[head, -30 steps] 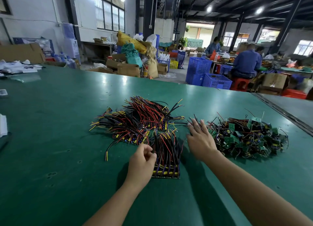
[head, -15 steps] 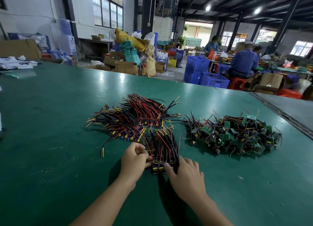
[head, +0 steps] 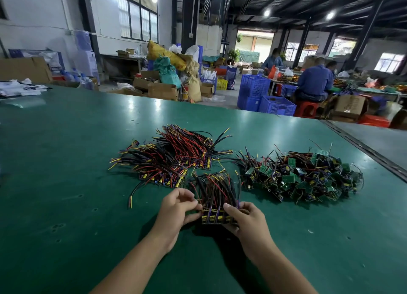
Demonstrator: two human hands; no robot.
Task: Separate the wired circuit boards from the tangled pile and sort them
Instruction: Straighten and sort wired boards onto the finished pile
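- Table (head: 66,161): green-topped, wide, carries all the task items.
- Stack (head: 217,214): a row of wired boards with yellow and purple parts along the near edge. It sits on the near middle of the table between the two hands. Its red, black and yellow wires run away from the person. Whether its near edge is lifted off the table cannot be told.
- Left hand (head: 176,207): at the stack's left edge, fingers and thumb curled together, pinching that side of the boards.
- Right hand (head: 246,218): at the stack's right edge, thumb laid on top of the boards, fingers curled round the side, gripping it.
- Bundles (head: 171,161): two aligned lots of wired boards, just beyond the stack and to its left, wires fanned out leftward and away.
- Wire (head: 134,192): black with a yellow tip, left of the stack, trailing from the bundles.
- Pile (head: 301,177): tangled green boards and wires, beyond the stack and to its right, near it but apart.
- Papers (head: 19,89): white, far left of the stack, at the table's far edge.
- Boxes (head: 163,91): cardboard, well beyond the stack, past the table.
- Crates (head: 275,105): blue, well beyond the stack, to the right.
- Worker (head: 312,82): in blue, seated on a red stool (head: 305,108), far beyond the stack, right of the crates.
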